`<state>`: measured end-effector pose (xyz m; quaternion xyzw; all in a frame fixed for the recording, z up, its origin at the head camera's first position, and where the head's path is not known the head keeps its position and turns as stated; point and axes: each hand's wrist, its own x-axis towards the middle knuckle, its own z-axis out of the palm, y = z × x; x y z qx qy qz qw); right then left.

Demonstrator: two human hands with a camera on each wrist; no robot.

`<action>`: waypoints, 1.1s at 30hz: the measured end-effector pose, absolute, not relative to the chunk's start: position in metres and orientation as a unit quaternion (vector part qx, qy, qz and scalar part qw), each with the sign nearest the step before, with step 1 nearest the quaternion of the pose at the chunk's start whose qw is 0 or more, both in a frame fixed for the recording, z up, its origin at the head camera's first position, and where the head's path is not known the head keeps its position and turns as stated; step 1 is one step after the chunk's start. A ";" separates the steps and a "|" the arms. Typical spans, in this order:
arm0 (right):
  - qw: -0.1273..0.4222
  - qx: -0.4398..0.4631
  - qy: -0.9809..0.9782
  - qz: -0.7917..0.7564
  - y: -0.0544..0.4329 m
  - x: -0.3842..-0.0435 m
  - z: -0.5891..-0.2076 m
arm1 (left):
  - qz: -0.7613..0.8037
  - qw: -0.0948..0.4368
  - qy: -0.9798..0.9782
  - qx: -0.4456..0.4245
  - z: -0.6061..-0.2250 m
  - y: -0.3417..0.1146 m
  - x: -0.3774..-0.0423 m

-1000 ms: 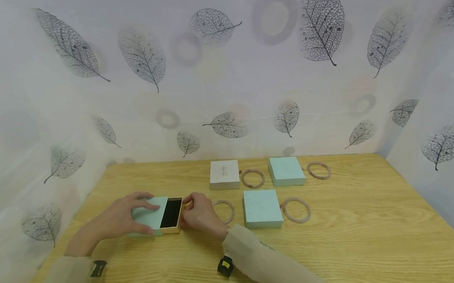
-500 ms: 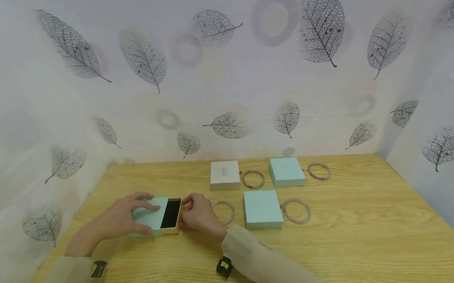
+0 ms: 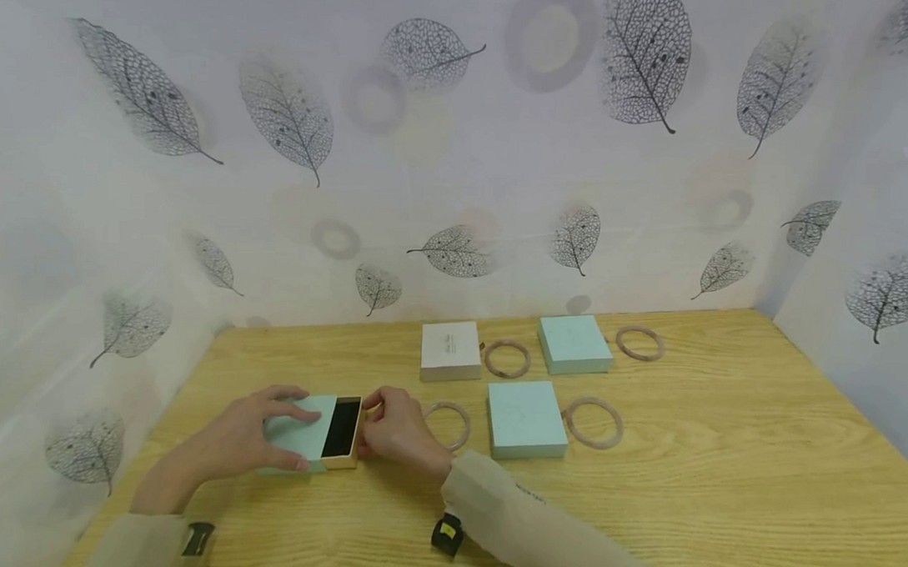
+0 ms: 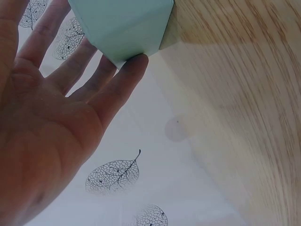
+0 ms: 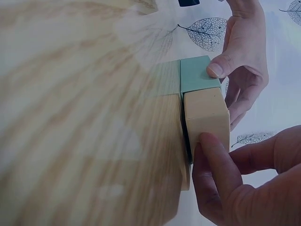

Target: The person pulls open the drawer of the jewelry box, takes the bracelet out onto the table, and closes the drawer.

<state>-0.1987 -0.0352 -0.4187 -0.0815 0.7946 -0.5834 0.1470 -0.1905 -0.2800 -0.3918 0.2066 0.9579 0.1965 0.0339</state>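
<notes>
A mint-green sliding box [image 3: 298, 435] lies on the table at the left, with its beige drawer [image 3: 341, 462] partly out on the right side. Black lining [image 3: 340, 427] shows inside the drawer. My left hand [image 3: 242, 436] spans the box's green sleeve, gripping it between thumb and fingers. In the left wrist view the thumb presses a corner of the green sleeve [image 4: 127, 28]. At the drawer's outer end, my right hand [image 3: 400, 432] holds it with curled fingers. The right wrist view shows its fingertips on the beige end wall [image 5: 207, 125].
Behind the right hand lies a bangle [image 3: 460, 425], partly covered. Farther right sit a closed mint box [image 3: 526, 419] beside another bangle [image 3: 618, 427]. Along the back are a white box [image 3: 450, 350], a bangle [image 3: 527, 363], a second mint box [image 3: 574, 344] and a bangle [image 3: 659, 347].
The drawer has slid slightly left into the sleeve, narrowing the black opening a little. My right hand has shifted left with it; the left hand stays on the sleeve.
</notes>
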 end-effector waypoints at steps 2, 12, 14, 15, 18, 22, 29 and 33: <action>0.147 -0.082 0.795 -0.582 -0.035 -0.199 -0.418 | 0.198 0.032 0.958 0.206 -0.392 -0.280 -0.190; 0.142 -0.084 0.797 -0.581 -0.037 -0.199 -0.420 | 0.196 0.040 0.958 0.206 -0.392 -0.280 -0.191; 0.142 -0.082 0.796 -0.582 -0.037 -0.199 -0.420 | 0.197 0.040 0.957 0.207 -0.392 -0.280 -0.191; 0.143 -0.081 0.795 -0.584 -0.037 -0.199 -0.420 | 0.198 0.040 0.957 0.207 -0.392 -0.280 -0.191; 0.146 -0.079 0.792 -0.587 -0.037 -0.199 -0.420 | 0.198 0.040 0.957 0.207 -0.392 -0.279 -0.191; 0.149 -0.078 0.788 -0.592 -0.037 -0.198 -0.420 | 0.198 0.041 0.957 0.206 -0.391 -0.279 -0.190; 0.149 -0.079 0.787 -0.594 -0.038 -0.198 -0.420 | 0.198 0.041 0.957 0.206 -0.392 -0.280 -0.191; 0.150 -0.083 0.783 -0.598 -0.038 -0.198 -0.420 | 0.198 0.037 0.957 0.207 -0.392 -0.281 -0.191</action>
